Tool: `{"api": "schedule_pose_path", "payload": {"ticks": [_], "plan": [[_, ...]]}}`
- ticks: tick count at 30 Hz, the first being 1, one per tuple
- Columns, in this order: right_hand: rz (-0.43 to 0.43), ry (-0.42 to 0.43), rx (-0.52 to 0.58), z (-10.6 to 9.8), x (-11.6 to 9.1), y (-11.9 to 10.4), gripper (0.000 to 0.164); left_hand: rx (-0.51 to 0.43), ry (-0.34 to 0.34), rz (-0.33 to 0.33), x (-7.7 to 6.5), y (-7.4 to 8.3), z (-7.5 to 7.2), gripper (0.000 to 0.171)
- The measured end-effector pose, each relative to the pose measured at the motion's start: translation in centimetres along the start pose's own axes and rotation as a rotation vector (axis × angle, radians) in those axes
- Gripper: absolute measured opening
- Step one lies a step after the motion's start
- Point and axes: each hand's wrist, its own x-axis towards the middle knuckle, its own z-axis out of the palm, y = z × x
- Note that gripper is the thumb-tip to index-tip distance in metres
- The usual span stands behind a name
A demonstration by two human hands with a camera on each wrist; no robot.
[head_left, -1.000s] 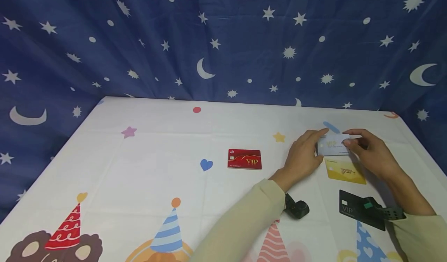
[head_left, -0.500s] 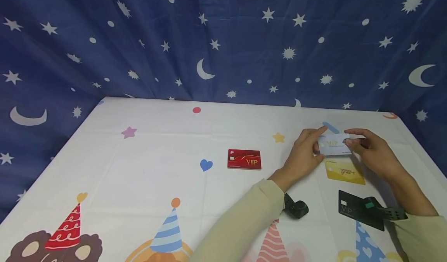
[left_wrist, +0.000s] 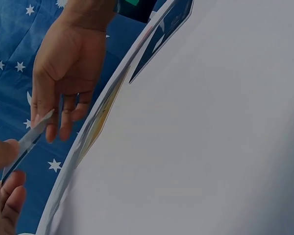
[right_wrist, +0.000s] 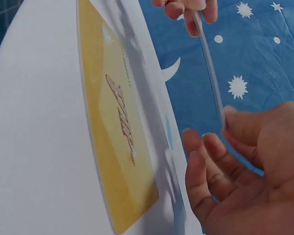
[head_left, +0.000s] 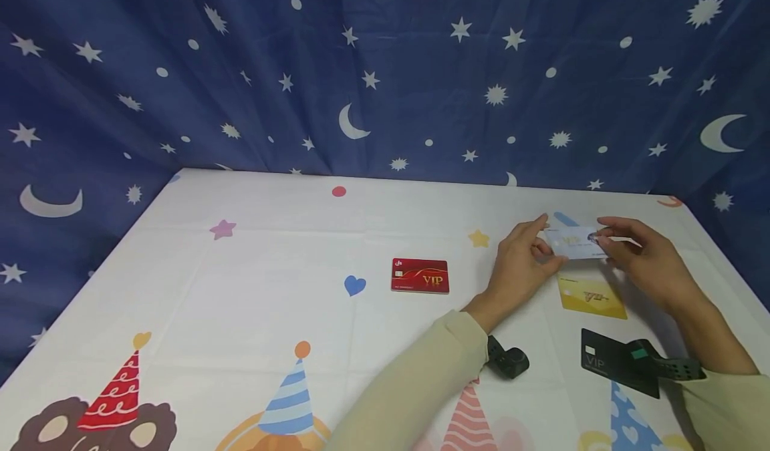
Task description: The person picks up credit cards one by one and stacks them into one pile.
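Note:
A silver-white card [head_left: 570, 245] with gold VIP lettering is held between both hands at the far right of the table. My left hand [head_left: 517, 267] pinches its left end, thumb at the lower corner and fingers behind. At the opposite end, my right hand [head_left: 652, 264] grips the card between thumb and fingers. Seen nearly edge-on in the right wrist view, the card [right_wrist: 213, 73] stands off the tabletop. Just below it in the head view lies a yellow VIP card [head_left: 592, 297], its lettering upside down.
Under the right wrist strap lies a black VIP card [head_left: 610, 357], partly covered. A red VIP card [head_left: 420, 276] rests left of the hands. The white tablecloth [head_left: 265, 270] carries printed shapes and party hats. Behind it hangs a dark blue curtain [head_left: 252, 50] with stars and moons.
Both hands have lifted the silver-white card slightly away from the yellow one, and it looks flatter in the head view. The left hand has shifted a little left. The other cards lie still.

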Motion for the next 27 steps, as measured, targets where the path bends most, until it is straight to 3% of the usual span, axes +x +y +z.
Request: {"api": "schedule_pose_path", "payload": {"ticks": [6,13,21,27], "plan": [[-0.062,-0.051,0.024,-0.7,-0.3,-0.2,0.053,-0.083,0.024,-0.045,-0.1,0.2,-0.5,0.068],[-0.13,-0.148,0.099,-1.1,-0.6,-0.6,0.057,-0.085,-0.006,-0.023,0.1,0.4,-2.4,0.065],[-0.147,-0.173,0.091,-0.9,-0.7,-1.0,0.059,-0.065,-0.082,-0.036,0.7,0.5,-4.8,0.065],[-0.243,-0.148,0.088,-0.5,-0.8,-1.6,0.059,-0.047,-0.123,-0.048,0.8,0.7,-6.7,0.066]]}}
